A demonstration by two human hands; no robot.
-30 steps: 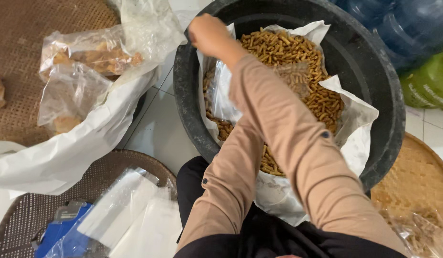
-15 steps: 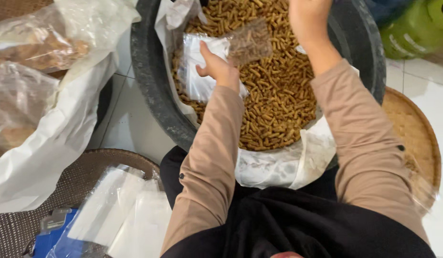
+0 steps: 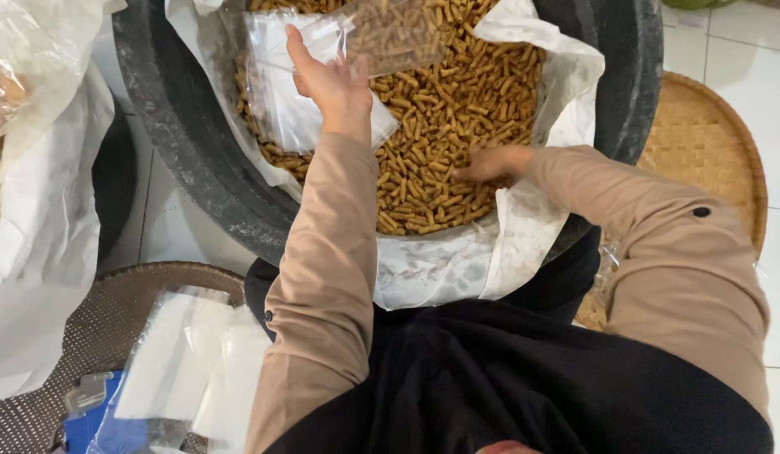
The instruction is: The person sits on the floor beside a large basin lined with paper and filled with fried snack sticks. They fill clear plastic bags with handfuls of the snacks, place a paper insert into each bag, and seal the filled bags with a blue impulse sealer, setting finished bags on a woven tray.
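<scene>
- Two hands work over the black tub (image 3: 180,160); since a second ago the camera view has closed in on it.
- My left hand (image 3: 335,84) has come forward, fingers pinching a small clear bag (image 3: 382,34) above the heap, already partly filled.
- My right hand (image 3: 491,161), earlier raised at the far rim, has dropped into the snack sticks (image 3: 440,118); I cannot tell whether its fingers are clenched, as they blur among the sticks.
- I judge another scoop is under way for the bag.
- The sticks are short, golden-brown, dry-looking; the white plastic liner (image 3: 457,261) is crinkled, and a woven tray (image 3: 709,143) sits to the right.
</scene>
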